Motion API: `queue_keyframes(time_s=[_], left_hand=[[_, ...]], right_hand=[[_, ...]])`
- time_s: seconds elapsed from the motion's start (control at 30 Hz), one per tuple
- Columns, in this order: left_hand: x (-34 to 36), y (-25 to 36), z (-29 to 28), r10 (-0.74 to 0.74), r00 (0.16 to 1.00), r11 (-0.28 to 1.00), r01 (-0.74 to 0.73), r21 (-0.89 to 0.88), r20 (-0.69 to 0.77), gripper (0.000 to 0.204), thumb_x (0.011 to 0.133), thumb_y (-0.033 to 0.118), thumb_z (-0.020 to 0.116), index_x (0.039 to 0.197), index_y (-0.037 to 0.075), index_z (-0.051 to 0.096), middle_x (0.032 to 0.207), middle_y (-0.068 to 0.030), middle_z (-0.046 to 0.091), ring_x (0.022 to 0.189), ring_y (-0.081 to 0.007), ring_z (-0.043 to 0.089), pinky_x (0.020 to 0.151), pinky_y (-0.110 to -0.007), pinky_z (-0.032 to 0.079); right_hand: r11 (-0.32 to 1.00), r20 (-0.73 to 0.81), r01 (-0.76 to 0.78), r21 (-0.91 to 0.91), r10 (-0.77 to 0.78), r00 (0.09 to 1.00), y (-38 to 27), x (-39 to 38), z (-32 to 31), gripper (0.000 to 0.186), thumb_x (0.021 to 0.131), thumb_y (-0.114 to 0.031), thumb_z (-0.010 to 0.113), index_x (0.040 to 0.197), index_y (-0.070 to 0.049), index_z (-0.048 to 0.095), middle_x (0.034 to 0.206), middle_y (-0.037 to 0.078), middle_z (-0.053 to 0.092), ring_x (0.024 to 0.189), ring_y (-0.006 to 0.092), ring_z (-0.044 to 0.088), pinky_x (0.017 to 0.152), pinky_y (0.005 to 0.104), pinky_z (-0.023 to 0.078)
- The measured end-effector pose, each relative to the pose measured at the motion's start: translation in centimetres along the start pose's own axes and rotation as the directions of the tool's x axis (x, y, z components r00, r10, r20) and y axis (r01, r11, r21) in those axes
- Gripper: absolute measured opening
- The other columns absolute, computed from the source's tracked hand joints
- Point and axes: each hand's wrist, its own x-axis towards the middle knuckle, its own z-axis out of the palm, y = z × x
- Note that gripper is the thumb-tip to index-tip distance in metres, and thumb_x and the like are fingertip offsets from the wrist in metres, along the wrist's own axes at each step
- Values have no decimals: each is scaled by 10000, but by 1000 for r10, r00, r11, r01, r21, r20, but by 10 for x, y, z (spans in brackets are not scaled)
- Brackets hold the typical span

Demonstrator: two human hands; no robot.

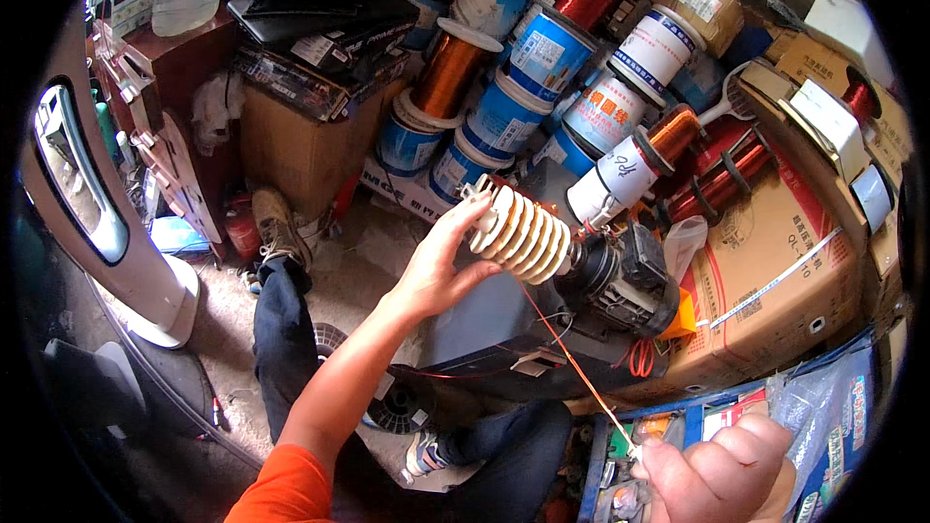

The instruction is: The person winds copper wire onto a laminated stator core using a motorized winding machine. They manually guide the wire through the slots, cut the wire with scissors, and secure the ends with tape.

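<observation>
Right hand (722, 470) is pinching the orange wire (590, 387), fingers curled; the left hand (436, 266), thumb spread from fingers, is cupping the pale ribbed former (518, 232) beside the motor (620, 281) — keeping that strand evenly taut should be helping neat winding.

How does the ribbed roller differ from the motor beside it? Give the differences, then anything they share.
Colour: the ribbed roller is cream, while the motor is mostly black.
Shape: the roller has a row of wide ridges; the motor is bulkier, with a box on its body.
Contact: the left hand touches the roller, while neither hand touches the motor.
Shared: both have rounded bodies.
</observation>
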Motion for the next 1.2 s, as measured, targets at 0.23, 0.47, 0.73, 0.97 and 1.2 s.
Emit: queue_keyframes(time_s=[0.23,0.47,0.73,0.97,1.2], left_hand=[[39,6,18,43,995,982,-24,187,-94,786,788,142,746,1437,1,325,1361,-221,439,1269,-362,434,1080,-416,334],[67,0,28,-102,986,995,103,3,-134,691,891,189,661,1463,59,295,1354,-240,393,1260,-374,421,1073,-401,331],[65,-20,32,-69,985,991,50,-120,-158,589,802,175,778,1283,70,455,1267,-122,492,1201,-236,476,1047,-367,359],[49,-34,18,-37,999,872,19,-489,-28,374,684,229,867,902,87,598,1515,-239,281,1411,-308,278,1126,-406,224],[40,-36,13,-89,994,741,104,-663,57,168,754,136,804,888,68,729,1508,-227,298,1409,-303,280,1125,-400,220]], right_hand=[[978,-37,85,192,-80,996,-9,1,15,157,776,-138,711,903,-50,685,610,-7,443,518,145,433,504,313,337],[939,89,-49,342,20,996,-11,0,-5,104,746,-191,707,811,-116,677,612,-16,485,531,156,501,513,310,381],[-163,141,-74,984,449,883,4,-12,22,133,730,-20,705,738,75,612,570,174,615,397,184,487,385,345,381],[-581,-257,493,647,443,859,80,88,61,253,978,-175,481,1150,-4,549,1147,151,594,435,79,413,404,226,338],[999,-554,-26,18,32,832,136,124,59,256,868,-2,605,1107,-48,685,1148,134,673,781,173,657,581,269,509]])
